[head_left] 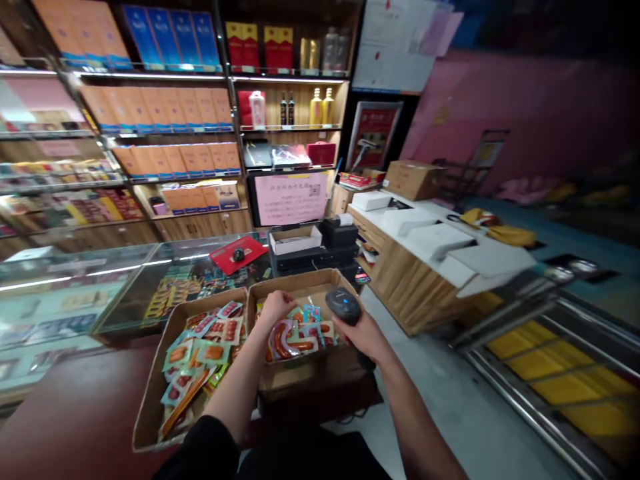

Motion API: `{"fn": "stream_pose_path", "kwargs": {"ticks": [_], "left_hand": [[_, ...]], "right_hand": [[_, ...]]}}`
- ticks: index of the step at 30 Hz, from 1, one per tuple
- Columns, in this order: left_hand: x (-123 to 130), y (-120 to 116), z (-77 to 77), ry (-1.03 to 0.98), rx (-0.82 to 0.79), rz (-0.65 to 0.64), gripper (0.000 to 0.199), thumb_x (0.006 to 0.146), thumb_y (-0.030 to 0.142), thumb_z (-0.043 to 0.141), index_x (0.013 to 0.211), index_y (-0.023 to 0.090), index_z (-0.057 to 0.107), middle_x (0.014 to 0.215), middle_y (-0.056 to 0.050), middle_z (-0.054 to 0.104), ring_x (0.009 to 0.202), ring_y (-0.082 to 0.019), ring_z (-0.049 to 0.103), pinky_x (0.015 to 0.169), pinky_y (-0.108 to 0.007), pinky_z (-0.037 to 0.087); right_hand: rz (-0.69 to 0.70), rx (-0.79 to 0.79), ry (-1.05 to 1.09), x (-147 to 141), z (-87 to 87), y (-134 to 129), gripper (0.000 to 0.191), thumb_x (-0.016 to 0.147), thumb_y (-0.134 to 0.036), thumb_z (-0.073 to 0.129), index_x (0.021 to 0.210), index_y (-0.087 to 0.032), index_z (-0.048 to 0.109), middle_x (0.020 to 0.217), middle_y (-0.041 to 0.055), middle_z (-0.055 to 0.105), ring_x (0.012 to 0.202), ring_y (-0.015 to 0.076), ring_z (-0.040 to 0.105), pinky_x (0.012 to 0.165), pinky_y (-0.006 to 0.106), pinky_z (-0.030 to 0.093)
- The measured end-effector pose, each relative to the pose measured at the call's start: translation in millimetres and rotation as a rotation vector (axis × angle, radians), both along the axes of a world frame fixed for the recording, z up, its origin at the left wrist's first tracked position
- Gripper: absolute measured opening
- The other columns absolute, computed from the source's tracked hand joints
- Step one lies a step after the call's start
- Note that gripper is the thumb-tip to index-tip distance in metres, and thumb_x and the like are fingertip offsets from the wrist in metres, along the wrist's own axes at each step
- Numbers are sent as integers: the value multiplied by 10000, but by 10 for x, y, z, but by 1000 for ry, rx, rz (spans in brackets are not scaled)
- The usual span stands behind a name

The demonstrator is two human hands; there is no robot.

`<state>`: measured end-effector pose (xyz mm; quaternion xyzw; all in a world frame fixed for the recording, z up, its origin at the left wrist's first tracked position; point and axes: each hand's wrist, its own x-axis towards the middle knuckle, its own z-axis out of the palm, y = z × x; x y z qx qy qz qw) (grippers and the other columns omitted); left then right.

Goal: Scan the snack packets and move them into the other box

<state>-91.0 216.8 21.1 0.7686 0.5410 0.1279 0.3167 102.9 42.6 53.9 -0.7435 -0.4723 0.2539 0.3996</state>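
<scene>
In my right hand is a black handheld scanner with a small blue light, held over the right side of a cardboard box. My left hand reaches over the same box, its fingers curled together above the packets; whatever they pinch is too small to make out. Small sealed snack packets lie in this box, some with curved sausage-like pieces. To the left, touching it, a second cardboard box holds several more packets and a long orange stick-shaped packet.
Behind the boxes stand a glass display counter, a red envelope and a black printer. A wooden cabinet is at right, near a metal-railed rack. Stocked shelves line the back wall.
</scene>
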Motion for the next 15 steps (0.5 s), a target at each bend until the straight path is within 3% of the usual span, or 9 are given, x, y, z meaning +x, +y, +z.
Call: {"fn": "stream_pose_path", "kwargs": {"ticks": [4, 7, 12, 15], "left_hand": [[346, -27, -158, 310, -30, -135, 274, 772, 414, 755, 903, 181, 813, 993, -151, 786, 974, -288, 729, 808, -299, 516], [490, -10, -279, 467, 6, -206, 380, 670, 524, 821, 832, 182, 801, 1022, -204, 769, 1107, -364, 680, 892, -367, 511], [580, 48, -463, 218, 24, -183, 355, 432, 385, 949, 567, 206, 674, 892, -173, 763, 1113, -397, 650, 920, -394, 483], [569, 63, -524, 88, -45, -132, 320, 450, 250, 921, 541, 213, 617, 707, -87, 713, 942, -328, 687, 830, -342, 482]], "right_hand": [[-33, -4, 90, -26, 39, -141, 283, 777, -480, 692, 835, -205, 657, 531, -1, 627, 441, 178, 609, 447, 277, 487], [-56, 5, 131, -34, 17, -198, 309, 785, -496, 692, 886, -205, 659, 527, -9, 617, 446, 177, 607, 441, 272, 485], [-93, 10, 169, -83, -8, -219, 301, 802, -497, 677, 887, -210, 648, 555, -1, 633, 441, 176, 599, 424, 278, 481], [-109, 35, 176, -120, -12, -209, 292, 795, -492, 684, 881, -216, 643, 552, -4, 620, 435, 178, 596, 417, 285, 481]]}}
